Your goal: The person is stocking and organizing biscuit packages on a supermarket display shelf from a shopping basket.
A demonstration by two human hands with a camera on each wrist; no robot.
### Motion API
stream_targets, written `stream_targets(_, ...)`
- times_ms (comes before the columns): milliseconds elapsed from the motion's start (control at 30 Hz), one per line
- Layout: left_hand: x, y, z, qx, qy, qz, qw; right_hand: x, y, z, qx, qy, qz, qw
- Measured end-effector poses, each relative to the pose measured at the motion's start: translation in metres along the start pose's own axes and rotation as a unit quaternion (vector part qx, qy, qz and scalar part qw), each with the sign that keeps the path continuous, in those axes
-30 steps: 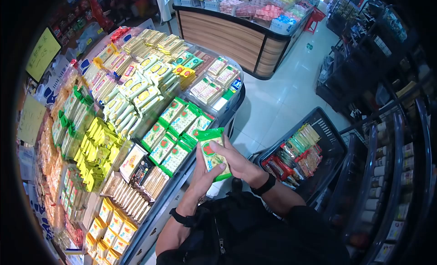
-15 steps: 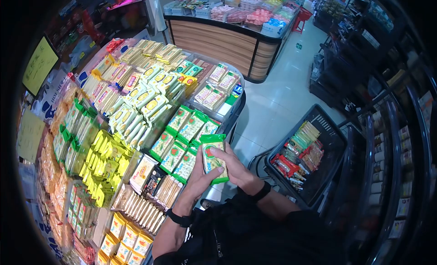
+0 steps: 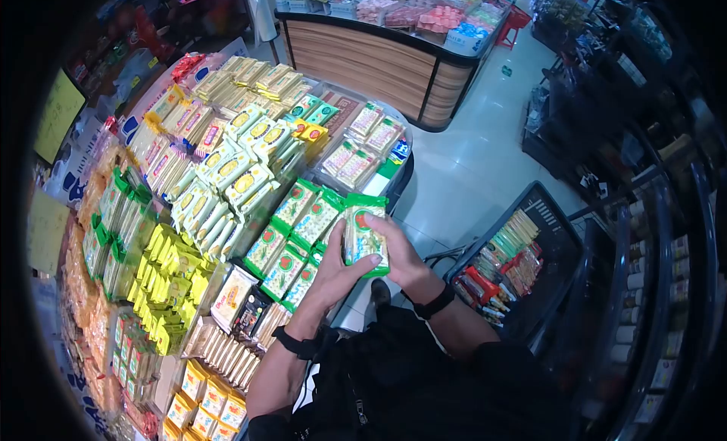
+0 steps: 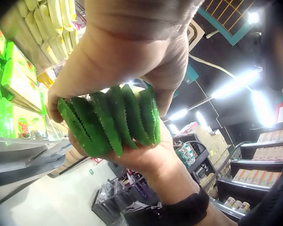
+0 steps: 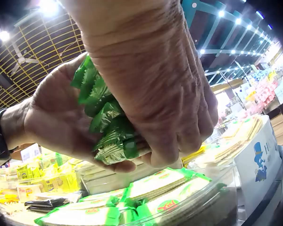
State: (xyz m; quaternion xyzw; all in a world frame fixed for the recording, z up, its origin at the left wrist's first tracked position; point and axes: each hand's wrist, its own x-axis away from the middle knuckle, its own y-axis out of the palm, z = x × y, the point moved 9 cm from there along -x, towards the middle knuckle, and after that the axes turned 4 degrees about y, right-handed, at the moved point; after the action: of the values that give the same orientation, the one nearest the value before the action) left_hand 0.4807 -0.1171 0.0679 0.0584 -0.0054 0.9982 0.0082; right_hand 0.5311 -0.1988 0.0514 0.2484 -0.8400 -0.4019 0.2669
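Observation:
Both hands hold a stack of several green-and-white wafer packets (image 3: 364,240) at the edge of the display. My left hand (image 3: 332,273) grips its left side, the thumb lying across the lower front. Along the right side my right hand (image 3: 399,253) grips it, thumb on the top packet's face. In the left wrist view the packets' green crimped ends (image 4: 106,122) stand side by side between the two hands. More green-and-white packets (image 3: 291,244) of the same look lie in the bin just left of the hands.
A dark shopping basket (image 3: 564,214) with snack packs inside stands at the right. Yellow packets (image 3: 168,278) and cream-coloured packets (image 3: 242,157) fill neighbouring bins. Farther off is a wood-fronted counter (image 3: 356,58); shelves (image 3: 628,304) line the right. A shoe (image 3: 381,293) shows below the hands.
Both hands keep their hold on the packets, which have shifted slightly up and right in the head view. A shoe has come forward below them.

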Motion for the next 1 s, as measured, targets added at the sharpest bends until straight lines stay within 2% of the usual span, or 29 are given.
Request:
stream_targets(67, -0.018, 0.001, 0.01, -0.075, 0.006, 0.024, 0.997, -0.013, -0.008, -0.014, -0.031, -0.011, 0.02, 0.999)
stream_targets(167, -0.043, 0.004, 0.003, -0.12, -0.004, 0.042, 0.992, -0.033, -0.032, -0.028, -0.058, -0.03, 0.039, 0.997)
stream_targets(400, -0.082, 0.006, -0.017, 0.028, -0.029, 0.098, 0.994, -0.057, -0.049, -0.055, -0.055, -0.062, 0.041, 0.996)
stream_targets(500, -0.092, 0.007, -0.023, 0.072, -0.042, 0.106, 0.991, -0.062, -0.057, -0.058, -0.065, -0.002, 0.03, 0.997)
stream_targets(600, -0.102, 0.011, -0.017, 0.124, -0.04, 0.095, 0.987, -0.061, -0.061, -0.071, -0.072, 0.021, 0.028, 0.997)
stream_targets(900, -0.135, 0.024, -0.022, 0.102, -0.047, 0.064, 0.992, -0.074, -0.084, -0.112, 0.028, -0.005, 0.002, 1.0)
stream_targets(1000, -0.143, 0.025, -0.034, 0.083, -0.046, 0.074, 0.993, -0.077, -0.086, -0.117, 0.017, -0.015, -0.021, 1.0)
